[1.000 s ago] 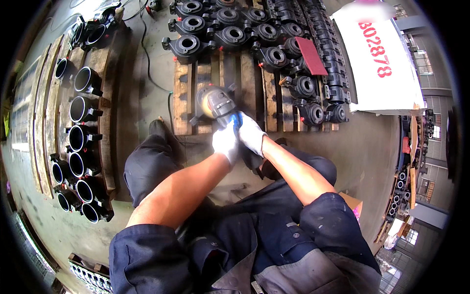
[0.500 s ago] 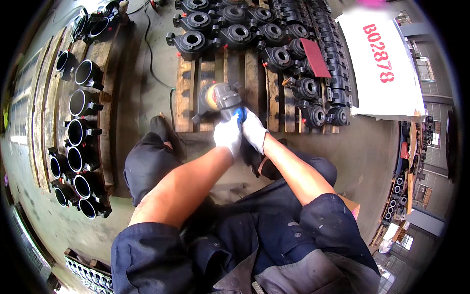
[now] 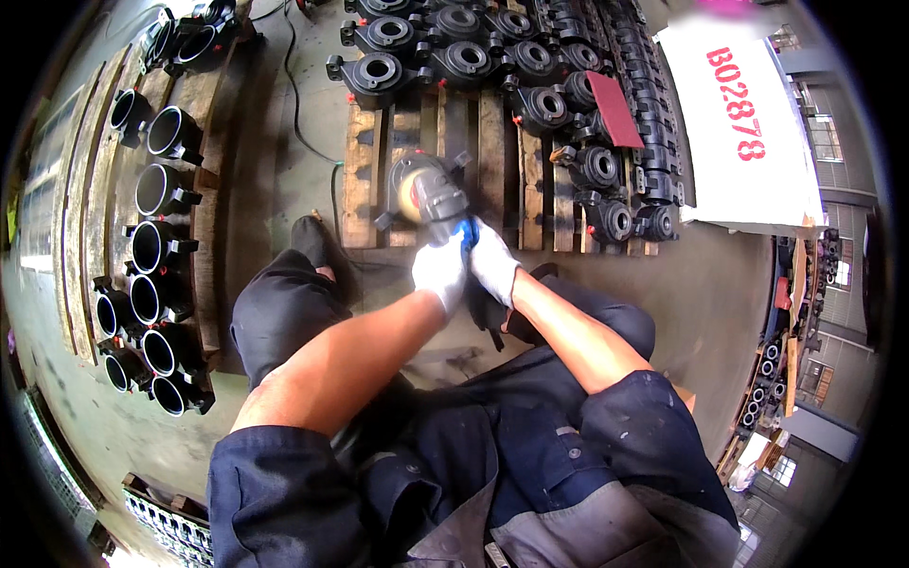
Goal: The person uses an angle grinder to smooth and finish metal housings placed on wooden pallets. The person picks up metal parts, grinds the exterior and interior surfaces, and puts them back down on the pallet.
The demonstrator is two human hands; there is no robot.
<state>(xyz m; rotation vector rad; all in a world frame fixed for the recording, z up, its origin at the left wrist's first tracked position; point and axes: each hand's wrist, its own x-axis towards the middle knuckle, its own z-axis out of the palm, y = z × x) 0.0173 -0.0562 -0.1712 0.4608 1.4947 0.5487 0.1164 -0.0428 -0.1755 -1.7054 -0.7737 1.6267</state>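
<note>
Both of my white-gloved hands are closed around an angle grinder (image 3: pixel 440 202) with a blue body and a grey head. My left hand (image 3: pixel 440 271) wraps it from the left, and my right hand (image 3: pixel 492 263) grips it close alongside. The grinder's round yellowish disc lies against or just over a metal casting (image 3: pixel 402 167) at the near part of a wooden pallet (image 3: pixel 360 194). Lugs stick out at the casting's sides, while its middle is hidden under the grinder head. Whether the disc touches it I cannot tell.
Rows of black ring-shaped castings (image 3: pixel 464 60) fill the pallet's far and right parts, with a red flat piece (image 3: pixel 614 110) lying on them. On the left, another pallet (image 3: pixel 204 241) bears several black cylindrical castings (image 3: pixel 156 189). A cable (image 3: pixel 295 114) runs along the floor. A white box (image 3: pixel 739 123) stands at right.
The grinder's head has turned and shifted slightly over the casting, uncovering a little more of its far edge. Both hands keep their hold. The whole view has shifted slightly.
</note>
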